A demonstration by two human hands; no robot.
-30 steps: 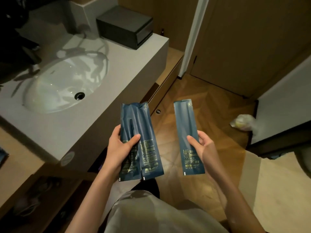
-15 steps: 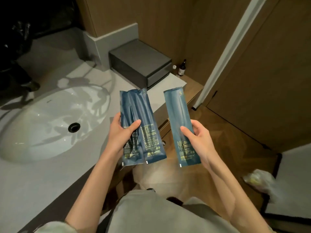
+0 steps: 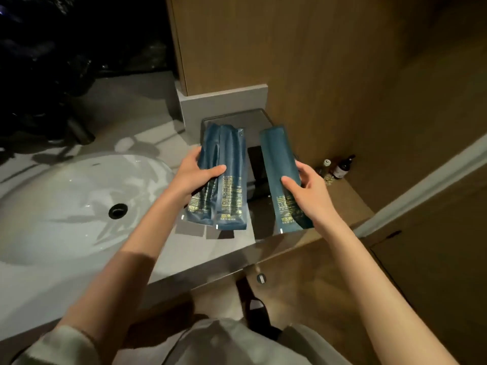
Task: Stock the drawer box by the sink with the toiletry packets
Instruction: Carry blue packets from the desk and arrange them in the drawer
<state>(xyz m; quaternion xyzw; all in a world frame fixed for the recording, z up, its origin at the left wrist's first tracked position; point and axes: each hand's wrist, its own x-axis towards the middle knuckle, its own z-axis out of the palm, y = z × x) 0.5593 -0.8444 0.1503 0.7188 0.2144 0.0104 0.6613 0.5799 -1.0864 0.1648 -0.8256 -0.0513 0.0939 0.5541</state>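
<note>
My left hand [image 3: 193, 174] grips two long dark blue toiletry packets [image 3: 226, 175], held side by side and upright. My right hand [image 3: 307, 189] holds a third blue packet [image 3: 280, 175] of the same kind. Both hands hover over the grey counter [image 3: 184, 248], right in front of the dark drawer box [image 3: 254, 122]. The box stands against the wooden wall at the counter's right end. The packets hide most of its front, so I cannot tell whether a drawer is out.
A white oval sink [image 3: 66, 206] with a black drain [image 3: 117, 210] fills the counter's left. Small bottles [image 3: 342, 167] stand on a lower wooden shelf right of the box. A wooden wall panel [image 3: 316, 61] rises behind it. Dark objects crowd the far left.
The view has swung toward the counter and both hands have carried the packets forward, from over the floor to just in front of the drawer box. The grips are unchanged.
</note>
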